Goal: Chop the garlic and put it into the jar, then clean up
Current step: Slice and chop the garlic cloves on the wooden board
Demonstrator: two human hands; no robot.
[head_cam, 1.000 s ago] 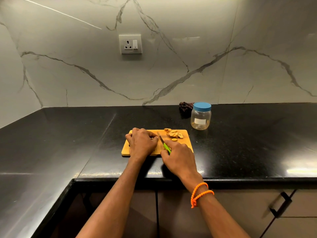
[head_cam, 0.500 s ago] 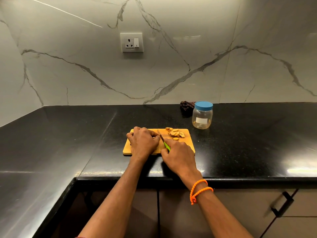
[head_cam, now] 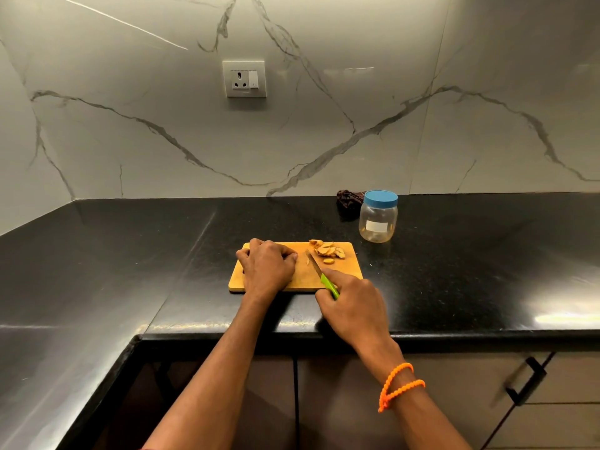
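on one cutting board (head_cam: 302, 280): one garlic pile (head_cam: 328, 250), left hand (head_cam: 268, 267) curled, grasp unclear, right hand (head_cam: 352, 303) gripping one knife (head_cam: 319, 272); one lidded jar (head_cam: 378, 217) beyond.

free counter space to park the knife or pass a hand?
Bare black countertop left of the wooden cutting board, and right of the blue-lidded clear jar. Crowded: the board itself, with the left hand, right hand gripping the green-handled knife, garlic pieces.
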